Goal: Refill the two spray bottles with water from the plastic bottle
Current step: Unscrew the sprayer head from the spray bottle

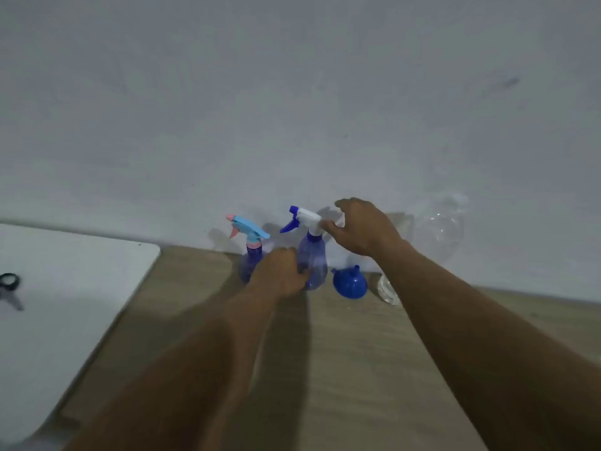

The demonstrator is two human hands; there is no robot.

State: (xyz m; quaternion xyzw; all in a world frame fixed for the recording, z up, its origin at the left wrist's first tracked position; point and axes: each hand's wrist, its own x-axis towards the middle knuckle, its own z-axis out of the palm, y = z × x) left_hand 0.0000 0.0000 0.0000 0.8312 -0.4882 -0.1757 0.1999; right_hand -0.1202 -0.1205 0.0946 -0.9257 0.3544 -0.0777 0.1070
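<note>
Two translucent blue spray bottles stand by the wall on the wooden table (pixel 341 353). The left spray bottle (pixel 248 255) has a light-blue and pink trigger head. The right spray bottle (pixel 312 258) has a white and dark-blue head. My left hand (pixel 281 273) grips the lower body of the right spray bottle. My right hand (pixel 361 227) has its thumb and fingers on the back of that bottle's white head. A clear plastic bottle (pixel 439 229) stands to the right, partly hidden behind my right forearm.
A blue funnel (pixel 349 283) lies upside down just right of the right spray bottle. A white board (pixel 65 304) covers the table's left side, with scissors (pixel 9 288) on it. The wall is directly behind the bottles.
</note>
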